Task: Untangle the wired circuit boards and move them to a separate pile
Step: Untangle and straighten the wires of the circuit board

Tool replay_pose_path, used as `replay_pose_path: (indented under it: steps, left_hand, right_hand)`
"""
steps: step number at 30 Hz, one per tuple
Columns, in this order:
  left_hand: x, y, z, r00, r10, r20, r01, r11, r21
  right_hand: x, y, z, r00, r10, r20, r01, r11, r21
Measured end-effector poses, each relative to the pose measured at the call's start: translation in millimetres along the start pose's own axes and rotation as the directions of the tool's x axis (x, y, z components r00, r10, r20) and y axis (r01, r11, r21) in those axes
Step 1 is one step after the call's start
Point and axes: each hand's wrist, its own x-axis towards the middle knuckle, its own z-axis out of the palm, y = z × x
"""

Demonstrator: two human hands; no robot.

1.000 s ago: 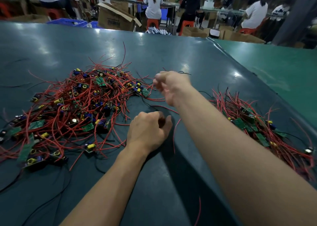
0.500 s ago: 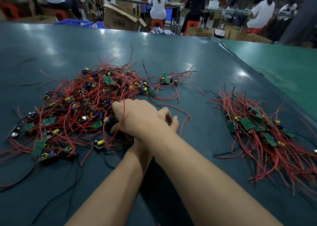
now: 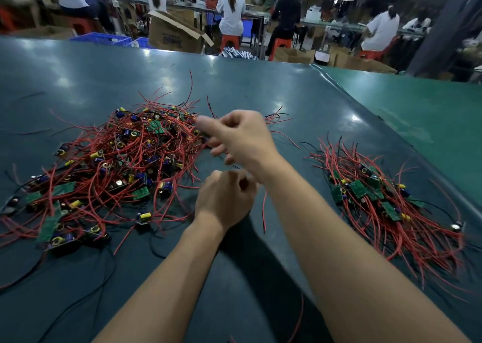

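Note:
A big tangled pile of wired circuit boards (image 3: 117, 165), green boards with red and black wires, lies on the left of the table. A smaller, neater pile of wired boards (image 3: 386, 202) lies on the right. My right hand (image 3: 242, 139) is raised at the tangled pile's right edge. Its fingers are curled and blurred, and they seem to pinch red wires from that pile. My left hand (image 3: 224, 196) sits just below it as a fist, and a red wire (image 3: 264, 212) hangs down beside it. What the fist holds is hidden.
The dark green table (image 3: 234, 87) meets a lighter green table (image 3: 417, 113) at the right. Loose black wires (image 3: 78, 298) trail near the front left. Beyond the far edge stand a cardboard box (image 3: 174, 35) and blue crates (image 3: 104, 40), and several seated people work there.
My right hand reached across over the left hand into the tangled pile, then lifted up and away toward the pile's right edge. My left hand stayed a fist in the middle.

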Motion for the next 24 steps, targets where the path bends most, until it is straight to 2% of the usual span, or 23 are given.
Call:
replay_pose_path:
  steps: [4, 6, 8, 14, 18, 24]
  left_hand:
    - [-2.0, 5.3, -6.8, 0.995, 0.038, -0.09, -0.058, 0.972, -0.228]
    - [-3.4, 6.6, -12.6, 0.981, 0.043, -0.189, -0.115, 0.913, -0.391]
    - [-5.2, 7.5, -15.0, 0.972, 0.019, -0.234, -0.143, 0.841, -0.522]
    - [-3.9, 9.0, -14.6, 0.975, 0.061, -0.216, -0.166, 0.842, -0.513]
    - [-4.0, 4.8, -14.3, 0.963, 0.102, -0.25, -0.22, 0.831, -0.511]
    - [-5.2, 7.0, -15.7, 0.991, 0.099, -0.086, -0.131, 0.767, -0.628]
  right_hand:
    - [-11.3, 7.5, -49.6, 0.993, 0.114, 0.009, -0.11, 0.93, 0.352]
    - [-22.1, 22.0, -64.9, 0.983, 0.182, 0.037, -0.175, 0.838, 0.517]
    - [-34.0, 42.3, -68.5, 0.97, 0.237, 0.046, -0.218, 0.777, 0.591]
    - [-53.9, 80.3, -49.3, 0.966, 0.254, 0.036, -0.214, 0.72, 0.66]
    - [-56.5, 83.7, -45.5, 0.983, 0.184, 0.01, -0.158, 0.812, 0.562]
    - [-59.6, 83.0, -46.5, 0.979, 0.204, -0.011, -0.164, 0.815, 0.557]
